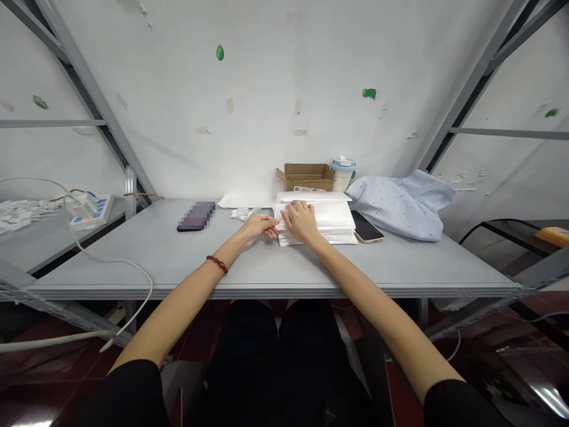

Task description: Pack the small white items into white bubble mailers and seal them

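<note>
A stack of white padded bubble mailers (pixel 335 217) lies on the desk in front of me, its layers slightly fanned. At the stack's left edge my left hand (pixel 259 228) is closed in a pinch, thumb against fingers, on the edge of a bubble mailer. My right hand (pixel 301 220) rests on top of the stack with its fingers a little bent and apart, the thumb pointing towards my left fingertips. Small white cables (pixel 242 214) lie just behind my left hand. A flat white piece (pixel 246 200) sits farther back.
Behind the stack stand an open cardboard box (pixel 307 176) and a lidded cup (pixel 342 175). To the right are a phone (pixel 367 227) and a light blue cloth (pixel 402 204). A dark phone-like item (pixel 196 216) lies left; a power strip (pixel 92 213) and white cable (pixel 111 259) are farther left.
</note>
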`<state>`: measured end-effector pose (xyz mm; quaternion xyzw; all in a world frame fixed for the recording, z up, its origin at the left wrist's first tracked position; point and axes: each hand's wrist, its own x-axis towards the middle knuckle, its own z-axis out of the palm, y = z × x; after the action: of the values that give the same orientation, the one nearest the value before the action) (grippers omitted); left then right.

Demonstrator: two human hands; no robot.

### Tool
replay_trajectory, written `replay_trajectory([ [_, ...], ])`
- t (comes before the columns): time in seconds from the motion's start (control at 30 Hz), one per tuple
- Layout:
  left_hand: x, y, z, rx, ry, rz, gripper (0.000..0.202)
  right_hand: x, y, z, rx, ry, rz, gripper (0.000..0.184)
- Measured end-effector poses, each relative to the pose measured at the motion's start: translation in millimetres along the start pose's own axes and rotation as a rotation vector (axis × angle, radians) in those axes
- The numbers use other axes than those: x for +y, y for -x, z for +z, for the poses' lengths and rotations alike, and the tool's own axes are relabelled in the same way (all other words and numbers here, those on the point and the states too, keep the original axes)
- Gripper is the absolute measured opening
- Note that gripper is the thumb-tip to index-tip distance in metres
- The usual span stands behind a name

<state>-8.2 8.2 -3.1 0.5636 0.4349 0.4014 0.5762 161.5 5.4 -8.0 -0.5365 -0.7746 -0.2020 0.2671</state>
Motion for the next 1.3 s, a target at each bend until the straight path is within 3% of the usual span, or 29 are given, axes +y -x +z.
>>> replay_trajectory([
  [0.27,-1.9,-2.0,-2.2,0.02,0.046,0.022,0.02,-1.4,-2.0,-0.1,-0.016,-0.019,0.075,0.028],
  [0.43,-5.5,-4.3,-3.4,0.022,0.098,0.03,0.015,-1.3,-1.4,-1.2,-0.03,0.032,0.046,0.028],
  [0.57,-5.1,-2.5,0.8,0.047,0.128,0.032,0.02,2.5,-1.1,1.6,0.05,0.058,-0.018,0.029],
  [0.77,1.2,-0.7,0.1,0.062,0.101,0.053,0.017,5.9,-1.4,5.9,0.034,0.043,0.028,0.029],
  [0.87,3.2,-8.5,-14.9,0.206,0.024,0.139,0.008,4.3,-1.5,3.0,0.001,0.035,0.043,0.03],
  [0.93,2.3,-16.0,-33.0,0.431,-0.107,0.199,0.009,3.1,-1.6,0.8,-0.016,0.028,0.05,0.03],
  [1.0,-0.9,-22.9,-55.8,0.646,-0.346,0.252,0.017,2.4,-1.6,-0.3,-0.03,0.024,0.055,0.029],
  [1.07,-6.2,-28.1,-79.6,0.788,-0.626,0.291,0.025,2.4,-1.6,-0.4,-0.029,0.022,0.054,0.028],
  [1.2,-18.7,-34.8,-116.2,0.893,-0.843,0.241,0.042,2.7,-1.5,-0.7,-0.005,0.013,0.027,0.029],
  [1.3,-24.8,-40.0,-129.1,0.855,-0.881,0.179,0.049,1.8,-1.3,-3.7,-0.029,0.027,0.034,0.029],
])
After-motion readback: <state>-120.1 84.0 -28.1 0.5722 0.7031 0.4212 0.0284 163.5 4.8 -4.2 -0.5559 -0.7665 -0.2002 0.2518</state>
